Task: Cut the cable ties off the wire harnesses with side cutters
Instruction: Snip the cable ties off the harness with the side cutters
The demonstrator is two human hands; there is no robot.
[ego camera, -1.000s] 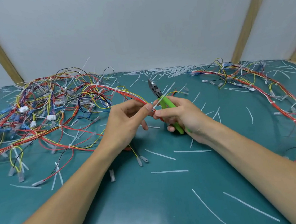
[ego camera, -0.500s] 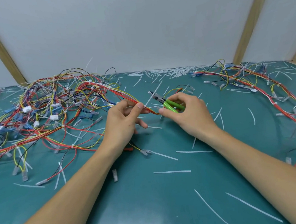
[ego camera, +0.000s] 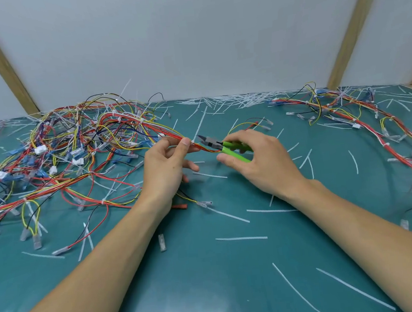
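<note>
Your side cutters [ego camera: 220, 145] have dull grey metal jaws with a matt look, and handles sleeved in bright green plastic that seems smooth and faintly shiny. The wires [ego camera: 79, 153] you work through wear thin plastic insulation in red, yellow, black and blue, smooth to the eye, and end in clear and white plastic plugs [ego camera: 40, 150]. The cut ties [ego camera: 242, 238] strewn about are pale, translucent plastic strips (stiff-looking, slightly glossy). Your mat [ego camera: 212, 281] is a teal sheet, smooth and mostly matt, with a soft sheen near you. Behind it stands a flat, matt white wall [ego camera: 188, 36] crossed by bare, light wood battens [ego camera: 353, 26].
</note>
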